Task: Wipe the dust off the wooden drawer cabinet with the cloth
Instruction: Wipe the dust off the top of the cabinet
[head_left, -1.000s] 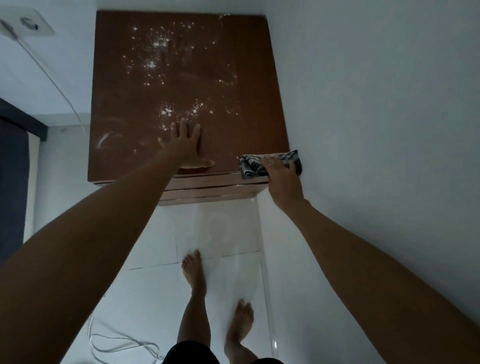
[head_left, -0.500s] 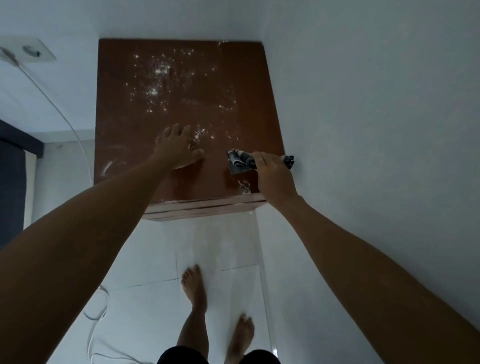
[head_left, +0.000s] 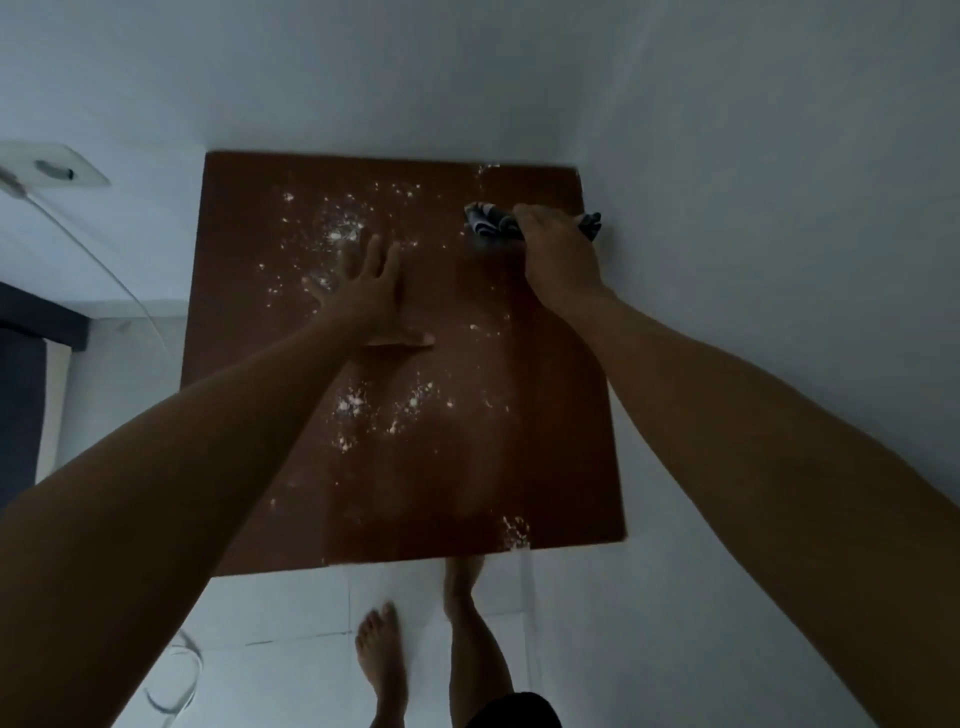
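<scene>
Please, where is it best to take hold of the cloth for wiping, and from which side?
Grip the cloth across its bunched middle, from above, palm down, as the right hand does now. It lies crumpled flat on the cabinet top near the far right corner, its ends sticking out on both sides of the hand, so a top grip probably presses it evenly on the dust.

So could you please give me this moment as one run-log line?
right hand: gripping cloth, far right of cabinet top | left hand: flat on top | white dust: remains mid-top
</scene>
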